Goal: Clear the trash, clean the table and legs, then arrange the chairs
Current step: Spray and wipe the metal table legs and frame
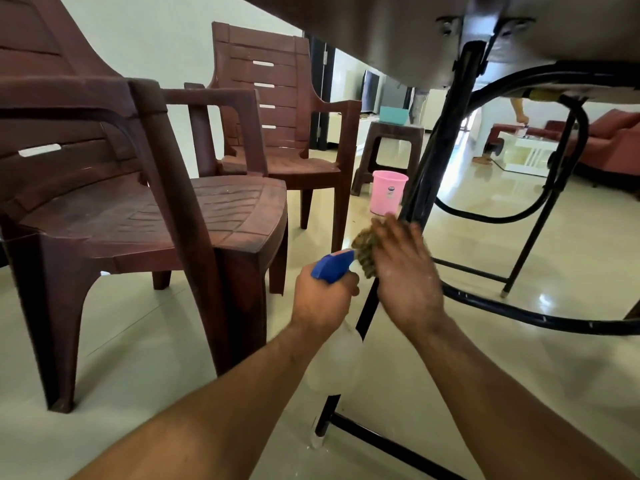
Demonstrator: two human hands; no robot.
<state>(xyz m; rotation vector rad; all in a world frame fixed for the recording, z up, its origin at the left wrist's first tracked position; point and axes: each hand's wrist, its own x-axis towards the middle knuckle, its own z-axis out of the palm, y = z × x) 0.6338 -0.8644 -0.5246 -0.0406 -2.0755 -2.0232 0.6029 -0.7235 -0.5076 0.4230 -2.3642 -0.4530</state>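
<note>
Seen from below the table, the work is on its near black metal leg, a thin, stiff tube that slants down to the floor and will take firm rubbing without giving, though a folding frame like this may shift if pushed sideways. The right hand holds a brownish cloth against the leg about midway up, fingers bent over it; blur hides how tightly they curl. The cloth looks soft and light, so it should wrap round the tube, and it is best bunched in the palm so that it cannot slip off the smooth paint. The left hand is clenched round the neck of a spray bottle, just under its blue trigger head, with the pale body hanging below. It is probably light plastic, slick if wet, and the neck is the sound place to grip it. Two brown plastic chairs stand to the left, rigid and likely light enough to lift by arm or back, and a pink bin stands beyond the leg
</note>
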